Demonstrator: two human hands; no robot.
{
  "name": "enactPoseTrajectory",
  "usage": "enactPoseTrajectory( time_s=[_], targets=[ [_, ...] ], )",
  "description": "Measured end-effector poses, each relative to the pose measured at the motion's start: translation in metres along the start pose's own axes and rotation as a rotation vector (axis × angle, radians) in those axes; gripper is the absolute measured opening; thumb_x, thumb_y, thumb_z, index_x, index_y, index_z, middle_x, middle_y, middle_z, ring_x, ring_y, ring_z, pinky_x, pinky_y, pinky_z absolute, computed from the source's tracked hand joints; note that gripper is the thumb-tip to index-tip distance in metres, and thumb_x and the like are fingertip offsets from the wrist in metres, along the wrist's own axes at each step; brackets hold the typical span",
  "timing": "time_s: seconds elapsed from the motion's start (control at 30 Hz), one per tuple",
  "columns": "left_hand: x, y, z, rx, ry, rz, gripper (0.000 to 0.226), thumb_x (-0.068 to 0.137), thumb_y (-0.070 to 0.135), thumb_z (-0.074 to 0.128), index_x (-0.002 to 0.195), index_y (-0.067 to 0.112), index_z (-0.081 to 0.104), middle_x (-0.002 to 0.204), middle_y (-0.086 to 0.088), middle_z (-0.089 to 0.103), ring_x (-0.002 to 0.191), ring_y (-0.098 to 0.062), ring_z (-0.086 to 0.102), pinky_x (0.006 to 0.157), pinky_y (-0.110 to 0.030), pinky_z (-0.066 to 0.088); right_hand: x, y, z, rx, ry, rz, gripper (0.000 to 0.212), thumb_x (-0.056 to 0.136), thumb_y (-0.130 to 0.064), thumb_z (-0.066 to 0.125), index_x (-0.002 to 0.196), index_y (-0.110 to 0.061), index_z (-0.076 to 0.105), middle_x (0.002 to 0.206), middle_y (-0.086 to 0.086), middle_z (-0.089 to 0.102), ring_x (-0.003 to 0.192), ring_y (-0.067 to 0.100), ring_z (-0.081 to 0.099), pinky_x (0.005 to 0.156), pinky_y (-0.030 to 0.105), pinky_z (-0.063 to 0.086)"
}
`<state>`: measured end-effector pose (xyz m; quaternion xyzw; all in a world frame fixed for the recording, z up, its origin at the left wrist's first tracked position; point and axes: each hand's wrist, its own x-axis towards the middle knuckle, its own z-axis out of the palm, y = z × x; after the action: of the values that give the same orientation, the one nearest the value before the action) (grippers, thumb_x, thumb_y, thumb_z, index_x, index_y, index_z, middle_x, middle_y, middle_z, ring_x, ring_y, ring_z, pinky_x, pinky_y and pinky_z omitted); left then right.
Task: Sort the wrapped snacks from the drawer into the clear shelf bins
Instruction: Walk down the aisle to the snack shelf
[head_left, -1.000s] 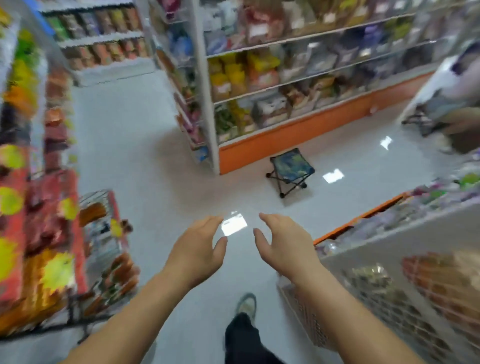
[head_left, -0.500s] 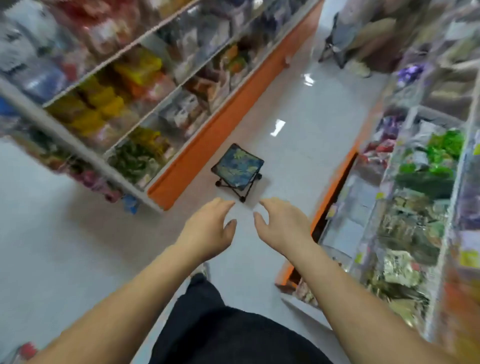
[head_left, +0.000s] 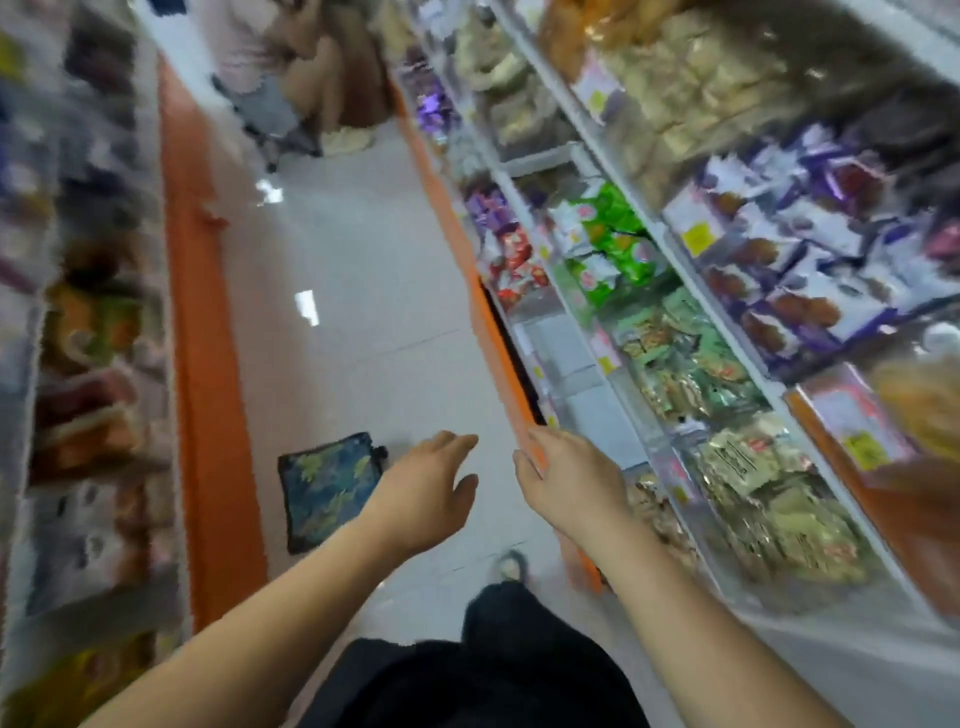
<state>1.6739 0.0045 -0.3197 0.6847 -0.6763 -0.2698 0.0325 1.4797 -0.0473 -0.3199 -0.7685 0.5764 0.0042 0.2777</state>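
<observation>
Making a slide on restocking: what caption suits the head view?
Left hand and right hand, open and empty, stretched out beside clear shelf bins of wrapped snacks.

Both hands reach out in front, fingers loose, holding nothing. The left hand (head_left: 426, 493) is over the floor (head_left: 363, 291), near a little blue stool (head_left: 327, 488). The right hand (head_left: 566, 483) is by the orange shelf edge (head_left: 493, 332). Clear bins (head_left: 571, 374) on the right hold wrapped snacks (head_left: 618, 249). Far off, a blurry shape (head_left: 306, 67) may be someone sitting.
</observation>
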Motion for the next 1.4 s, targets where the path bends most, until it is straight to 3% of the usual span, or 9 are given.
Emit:
enactPoseTrajectory(
  time_s=[0.13, 0.3, 0.4, 0.6, 0.77, 0.93, 1.03, 1.17, 1.4],
  targets=[
    [0.077, 0.005, -0.002, 0.089, -0.101, 0.165, 0.056, 0.102, 0.037, 0.050, 0.154, 0.020, 0.039, 0.149, 0.000, 0.049, 0.134, -0.023, 0.050, 0.107, -0.041, 0.046, 0.026, 0.031, -0.003, 0.070, 0.051, 0.134, 0.044, 0.103, -0.044, 0.046, 0.141, -0.024, 0.057, 0.134, -0.003, 0.063, 0.120, 0.025, 0.060, 0.085, 0.039, 0.054],
    [0.142, 0.019, -0.011, 0.165, -0.165, 0.315, 0.056, 0.100, 0.034, 0.053, 0.153, 0.018, 0.042, 0.146, -0.001, 0.051, 0.131, -0.023, 0.052, 0.105, -0.036, 0.047, 0.052, 0.058, -0.004, 0.128, 0.143, 0.260, 0.032, 0.099, -0.044, 0.047, 0.116, -0.022, 0.063, 0.099, 0.000, 0.067, 0.094, 0.029, 0.064, 0.062, 0.037, 0.047],
    [0.175, 0.025, -0.019, 0.201, -0.237, 0.397, 0.057, 0.098, 0.032, 0.055, 0.153, 0.018, 0.043, 0.147, -0.001, 0.051, 0.132, -0.023, 0.052, 0.106, -0.034, 0.045, 0.064, 0.060, -0.007, 0.189, 0.181, 0.317, 0.034, 0.101, -0.043, 0.047, 0.122, -0.022, 0.063, 0.106, -0.001, 0.068, 0.100, 0.029, 0.064, 0.063, 0.034, 0.038],
    [0.250, 0.015, -0.021, 0.244, -0.373, 0.528, 0.059, 0.100, 0.038, 0.053, 0.155, 0.022, 0.039, 0.154, 0.003, 0.044, 0.138, -0.020, 0.046, 0.109, -0.037, 0.044, 0.092, 0.057, 0.000, 0.319, 0.253, 0.550, 0.044, 0.101, -0.050, 0.048, 0.140, -0.031, 0.058, 0.132, -0.009, 0.065, 0.114, 0.017, 0.063, 0.083, 0.034, 0.053],
    [0.326, -0.014, -0.007, 0.366, -0.528, 0.672, 0.058, 0.106, 0.052, 0.036, 0.156, 0.023, 0.036, 0.159, 0.006, 0.038, 0.144, -0.016, 0.039, 0.114, -0.033, 0.037, 0.133, 0.044, 0.030, 0.409, 0.404, 0.783, 0.049, 0.099, -0.056, 0.047, 0.139, -0.031, 0.058, 0.131, -0.009, 0.065, 0.120, 0.015, 0.061, 0.093, 0.036, 0.054],
    [0.398, -0.056, 0.018, 0.500, -0.694, 0.803, 0.058, 0.107, 0.050, 0.033, 0.157, 0.022, 0.033, 0.161, 0.002, 0.034, 0.143, -0.022, 0.038, 0.113, -0.041, 0.041, 0.187, 0.032, 0.089, 0.505, 0.429, 0.939, 0.057, 0.096, -0.069, 0.032, 0.127, -0.034, 0.064, 0.121, -0.013, 0.068, 0.111, 0.012, 0.064, 0.084, 0.034, 0.056],
    [0.428, -0.085, 0.048, 0.551, -0.689, 0.831, 0.057, 0.106, 0.051, 0.033, 0.154, 0.020, 0.037, 0.156, 0.000, 0.041, 0.140, -0.023, 0.041, 0.110, -0.044, 0.044, 0.211, 0.032, 0.127, 0.475, 0.391, 0.972, 0.056, 0.101, -0.064, 0.035, 0.134, -0.029, 0.063, 0.132, -0.008, 0.064, 0.123, 0.016, 0.058, 0.096, 0.035, 0.050],
    [0.461, -0.123, 0.127, 0.554, -0.666, 0.852, 0.056, 0.107, 0.051, 0.030, 0.153, 0.020, 0.037, 0.154, 0.000, 0.043, 0.139, -0.022, 0.041, 0.111, -0.041, 0.042, 0.250, 0.061, 0.201, 0.430, 0.396, 0.984, 0.071, 0.095, -0.072, 0.017, 0.122, -0.028, 0.067, 0.123, -0.008, 0.066, 0.116, 0.017, 0.059, 0.094, 0.034, 0.050],
    [0.522, -0.179, 0.311, 0.593, -0.530, 1.036, 0.068, 0.103, 0.061, 0.014, 0.151, 0.023, 0.041, 0.161, -0.004, 0.036, 0.149, -0.027, 0.030, 0.123, -0.044, 0.024, 0.315, 0.148, 0.375, 0.261, 0.433, 0.885, 0.068, 0.106, -0.056, 0.017, 0.108, -0.014, 0.071, 0.107, 0.006, 0.067, 0.105, 0.032, 0.063, 0.092, 0.045, 0.052]
  ],
)
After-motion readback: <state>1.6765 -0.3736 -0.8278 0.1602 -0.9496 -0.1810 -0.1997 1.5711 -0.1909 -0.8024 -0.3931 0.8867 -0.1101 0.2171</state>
